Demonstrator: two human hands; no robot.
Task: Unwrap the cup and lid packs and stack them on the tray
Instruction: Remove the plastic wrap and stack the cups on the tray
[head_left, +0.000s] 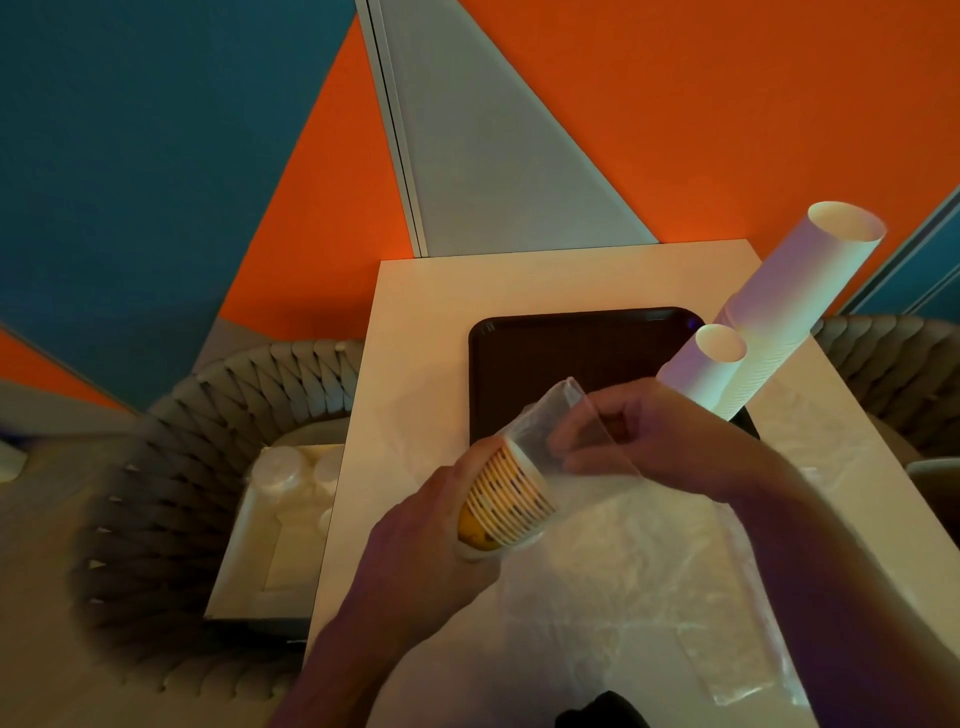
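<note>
Plastic wrap (649, 582) lies crumpled on the near part of the white table (415, 364). Above it, the left hand (431, 535) grips a short striped cup stack (506, 499), while the right hand (654, 436) pinches its clear sleeve (561, 415). Beyond, two tall white cup stacks (779, 312) stand on the dark tray (545, 358).

A short stack of striped paper cups (506, 496) lay tilted, half out of its clear plastic sleeve (566, 421); two tall white cup stacks (779, 306) stood on the dark tray (571, 353) — at its right edge — leaning together; loose clear wrap (649, 587) lay crumpled on the table
</note>
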